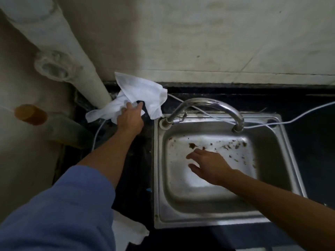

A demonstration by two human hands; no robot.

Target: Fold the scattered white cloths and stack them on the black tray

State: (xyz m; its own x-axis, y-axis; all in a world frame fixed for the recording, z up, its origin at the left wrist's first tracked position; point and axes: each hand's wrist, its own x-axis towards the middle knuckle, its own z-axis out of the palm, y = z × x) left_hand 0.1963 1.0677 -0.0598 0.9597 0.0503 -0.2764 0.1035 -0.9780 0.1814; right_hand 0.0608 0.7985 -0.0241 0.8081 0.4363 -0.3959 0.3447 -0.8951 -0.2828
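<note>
Dark countertop [311, 145] runs under a stained pale wall, with a steel sink [158, 178] set into it at centre right of the frame.

At upper centre-left, where the counter meets the wall, lies a crumpled white cloth [143, 91]. It is bunched, not flat. Its long axis runs on a shallow diagonal from a corner at the lower left to a ruffled edge at the upper right. One corner peaks up against the wall and a flap hangs down toward the sink's edge. The left hand [129, 119] has its fingers curled into the middle of the cloth, gripping a fold of it. The right hand [208, 166] hovers over the sink basin with fingers spread and relaxed, holding nothing.

Outward from the cloth, a thick pale pipe [81, 57] comes down just to its left, a curved faucet [208, 103] arches to its right, and a thin white cable [299, 115] trails across the back of the sink. A second white cloth [130, 230] shows at the bottom centre, partly behind the blue sleeve [59, 214]. No black tray is in view.

I judge this to be the gathering step: one cloth is being picked up, and folding has not begun. The next move probably calls for lifting it clear of the pipe and faucet, bringing in the free right hand to find two corners, and spreading it flat before the first fold.
</note>
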